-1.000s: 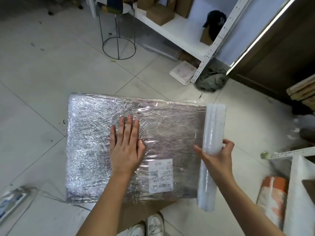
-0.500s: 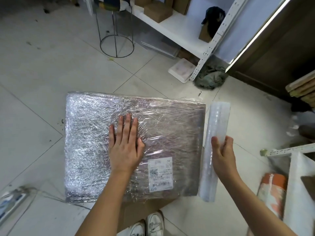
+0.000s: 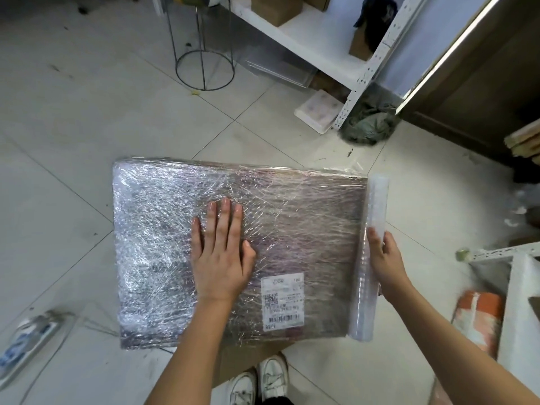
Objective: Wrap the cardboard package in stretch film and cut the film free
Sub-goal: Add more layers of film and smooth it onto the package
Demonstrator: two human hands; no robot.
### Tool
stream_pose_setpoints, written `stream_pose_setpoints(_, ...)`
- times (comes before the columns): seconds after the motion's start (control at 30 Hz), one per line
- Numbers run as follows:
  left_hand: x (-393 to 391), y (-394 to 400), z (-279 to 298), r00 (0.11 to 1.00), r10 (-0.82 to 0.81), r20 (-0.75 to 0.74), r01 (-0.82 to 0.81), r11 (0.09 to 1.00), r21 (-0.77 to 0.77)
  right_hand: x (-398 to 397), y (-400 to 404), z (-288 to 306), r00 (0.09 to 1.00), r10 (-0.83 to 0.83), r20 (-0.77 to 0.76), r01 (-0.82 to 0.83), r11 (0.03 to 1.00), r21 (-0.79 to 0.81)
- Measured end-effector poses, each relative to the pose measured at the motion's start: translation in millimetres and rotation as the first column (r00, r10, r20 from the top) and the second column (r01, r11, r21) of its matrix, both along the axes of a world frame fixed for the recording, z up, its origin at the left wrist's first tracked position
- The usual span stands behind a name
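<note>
Mid-frame, on pale floor tiles (image 3: 73,176): flat cardboard package (image 3: 163,244), top face already glossy under several crinkled layers of stretch film, white shipping label (image 3: 283,302) showing through toward the lower right. Left hand (image 3: 219,255) spread flat on the package's centre, fingers straight and together, thumb out, probably pinning it so the pull of the film cannot drag it. Right hand (image 3: 382,258) curled round the middle of the film roll (image 3: 368,258), roll lying along the package's right edge, sheet running taut from roll onto the top face, likely kept close to hold tension for another pass or the cut. No cutting tool visible. White shoes (image 3: 260,381) at the bottom centre. White shelving (image 3: 309,39) with cardboard boxes across the upper right, round wire stand (image 3: 204,70) at upper centre, crumpled rag (image 3: 366,127) by the shelf leg.
</note>
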State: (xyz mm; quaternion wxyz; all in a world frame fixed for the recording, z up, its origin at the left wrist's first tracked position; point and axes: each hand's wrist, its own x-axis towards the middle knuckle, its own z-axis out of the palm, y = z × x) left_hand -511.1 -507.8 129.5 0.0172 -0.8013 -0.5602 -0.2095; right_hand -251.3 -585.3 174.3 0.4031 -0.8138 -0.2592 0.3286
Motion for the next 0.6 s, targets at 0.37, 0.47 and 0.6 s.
stream_pose_setpoints(0.37, 70, 4, 43, 0.988, -0.105, 0.117, 0.097, 0.993, 0.071, -6, 4, -18, 0.99, -0.133, 0.055, 0.126, 0.986, 0.107)
stream_pose_setpoints(0.47, 102, 17, 28, 0.974, -0.224, -0.012, 0.224, 0.972, 0.076, -4, -3, -23, 0.989, -0.136, 0.061, 0.131, 0.988, 0.079)
stream_pose_setpoints(0.6, 106, 20, 17, 0.977, -0.213, -0.028, 0.215, 0.975, 0.053, -3, 2, -22, 0.987, -0.134, 0.087, 0.132, 0.991, 0.031)
